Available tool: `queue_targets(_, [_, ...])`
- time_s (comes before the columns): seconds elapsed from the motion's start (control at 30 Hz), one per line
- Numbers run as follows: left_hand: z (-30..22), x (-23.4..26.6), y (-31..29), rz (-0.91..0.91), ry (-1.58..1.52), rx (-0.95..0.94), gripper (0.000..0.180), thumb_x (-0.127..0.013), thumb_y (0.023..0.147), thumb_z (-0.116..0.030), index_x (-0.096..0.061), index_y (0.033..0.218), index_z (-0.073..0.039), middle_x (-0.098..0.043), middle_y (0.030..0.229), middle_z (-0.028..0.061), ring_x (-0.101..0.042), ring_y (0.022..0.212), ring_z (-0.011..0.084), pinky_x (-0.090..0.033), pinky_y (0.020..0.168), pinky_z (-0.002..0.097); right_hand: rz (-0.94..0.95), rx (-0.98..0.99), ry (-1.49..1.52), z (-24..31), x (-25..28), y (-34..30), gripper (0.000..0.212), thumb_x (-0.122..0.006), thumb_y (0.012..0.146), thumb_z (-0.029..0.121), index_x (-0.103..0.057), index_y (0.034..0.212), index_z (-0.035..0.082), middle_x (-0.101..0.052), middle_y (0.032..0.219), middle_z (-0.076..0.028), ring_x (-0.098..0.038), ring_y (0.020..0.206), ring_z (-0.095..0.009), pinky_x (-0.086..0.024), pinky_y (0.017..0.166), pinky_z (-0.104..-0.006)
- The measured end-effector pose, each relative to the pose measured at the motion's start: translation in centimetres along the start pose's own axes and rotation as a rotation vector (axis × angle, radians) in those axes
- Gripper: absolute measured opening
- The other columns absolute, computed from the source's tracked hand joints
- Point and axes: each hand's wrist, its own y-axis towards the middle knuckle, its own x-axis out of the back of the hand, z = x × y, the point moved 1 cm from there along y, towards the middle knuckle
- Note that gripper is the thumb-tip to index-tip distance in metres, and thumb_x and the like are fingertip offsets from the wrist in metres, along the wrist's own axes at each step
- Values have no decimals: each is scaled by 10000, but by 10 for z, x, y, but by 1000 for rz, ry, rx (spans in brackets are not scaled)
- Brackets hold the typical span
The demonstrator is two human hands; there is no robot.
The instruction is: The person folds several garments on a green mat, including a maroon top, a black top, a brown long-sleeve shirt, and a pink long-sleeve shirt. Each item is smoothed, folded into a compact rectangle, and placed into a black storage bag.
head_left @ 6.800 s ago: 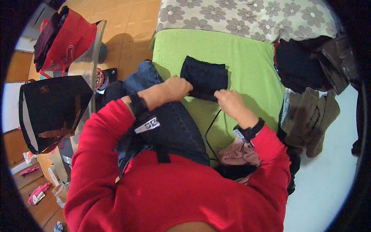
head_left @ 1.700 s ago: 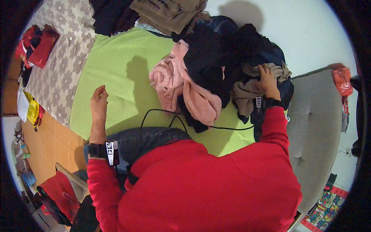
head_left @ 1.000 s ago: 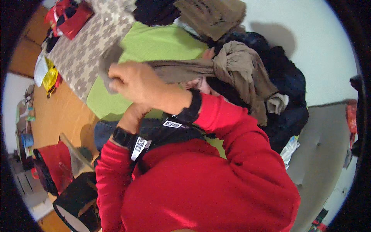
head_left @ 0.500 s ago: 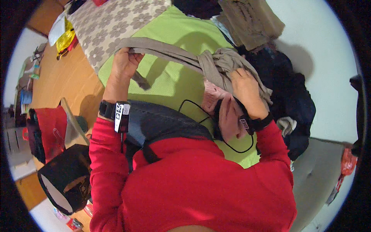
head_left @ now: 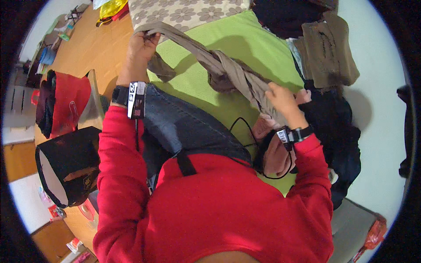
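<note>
A long grey-brown cloth garment [head_left: 197, 50] stretches in a loose twist between my hands; its exact kind cannot be told. At its far-left end, my left hand [head_left: 142, 46] pinches the fabric, and a short flap hangs down beside the wrist. My right hand [head_left: 283, 101] is closed on the bunched part to the right, where the cloth runs under the fingers. Below that wrist lies a pink cloth [head_left: 278, 153] with a black cable [head_left: 240, 120] next to it. All this is over a green bedspread [head_left: 193, 94].
Dark clothes [head_left: 335, 127] are heaped along the wall at the right. A folded brown garment [head_left: 331, 52] rests at the far right, and a flower-patterned cloth [head_left: 184, 13] at the far edge. To the left stand a black box [head_left: 70, 164] and a red bag [head_left: 70, 98].
The garment's bunched right part has been drawn out into a longer twisted strip. My view has shifted. Both hands keep hold of the cloth.
</note>
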Motion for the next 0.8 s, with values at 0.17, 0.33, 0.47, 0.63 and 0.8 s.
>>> queue_targets(0.17, [-31,20,22,-78,-178,-96,207,-431,917,-140,-560,967,14,-614,958,141,-600,863,265,-536,726,395,-183,6,1400,-40,39,17,399,-570,865,221,-519,1185,-11,-587,1117,-98,-561,1010,-196,-439,885,-307])
queue_targets(0.33, [-35,60,27,-107,-156,-31,172,-474,883,-143,-570,907,-3,-605,898,121,-586,795,250,-516,702,379,119,-188,1254,-69,46,43,268,-538,860,223,-596,1049,43,-636,986,-83,-607,895,-234,-490,772,-371])
queue_targets(0.47, [35,104,12,-78,176,219,168,-466,895,-152,-575,966,-46,-608,936,101,-594,840,239,-521,716,401,35,-117,267,-58,28,71,279,-531,828,294,-621,950,60,-638,901,-151,-612,823,-316,-480,727,-402])
queue_targets(0.63, [79,124,-17,-32,213,356,208,-445,876,-122,-598,935,5,-631,944,141,-619,832,283,-513,782,395,-69,127,304,46,-12,109,402,-539,792,408,-622,909,32,-622,894,-203,-591,857,-379,-468,737,-427])
queue_targets(0.8, [44,97,-19,-117,230,292,223,-426,902,-141,-543,1064,-41,-594,1032,106,-589,912,257,-517,774,423,-236,337,149,113,-54,141,405,-514,808,394,-629,877,13,-617,876,-217,-588,853,-385,-462,757,-447])
